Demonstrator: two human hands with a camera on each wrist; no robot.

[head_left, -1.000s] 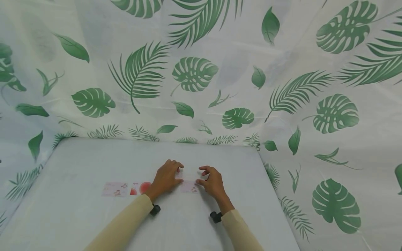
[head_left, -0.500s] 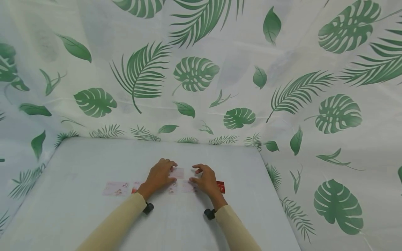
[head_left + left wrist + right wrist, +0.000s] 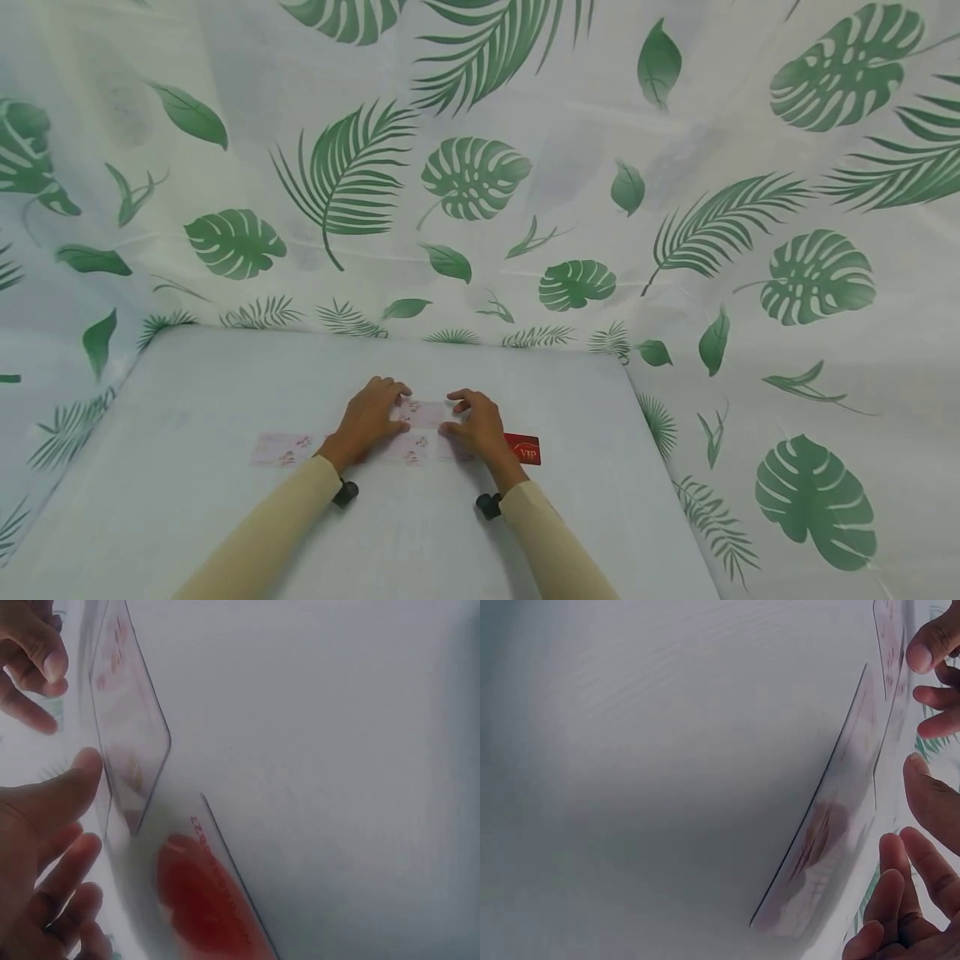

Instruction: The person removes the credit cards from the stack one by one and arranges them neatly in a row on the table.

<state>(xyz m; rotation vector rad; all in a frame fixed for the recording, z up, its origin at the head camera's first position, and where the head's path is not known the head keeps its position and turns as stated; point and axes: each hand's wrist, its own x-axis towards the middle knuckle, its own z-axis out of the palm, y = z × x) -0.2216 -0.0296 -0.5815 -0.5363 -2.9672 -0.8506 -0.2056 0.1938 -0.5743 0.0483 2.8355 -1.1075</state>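
Both hands hover over a loose row of thin cards on the white table. My left hand (image 3: 367,421) has its fingers loosely bent and thumb apart, at the left end of an upper pale pink card (image 3: 425,413). At that card's right end is my right hand (image 3: 478,429), fingers likewise bent and spread from the thumb. Below lie another pink card (image 3: 405,450) and a pink card (image 3: 825,825) partly under my right hand. Beneath my left hand a card with a red print (image 3: 206,907) shows in the left wrist view. Neither hand holds anything.
A pink card (image 3: 281,450) lies at the row's left end, and a red VIP card (image 3: 525,448) at its right, partly covered by the right wrist. The white table (image 3: 420,533) meets leaf-printed curtains (image 3: 480,250) at the back and sides.
Both hands have moved left. The upper pink card shows more fully between them, the red VIP card has come into sight, and the red-printed card is now largely covered by my left hand.
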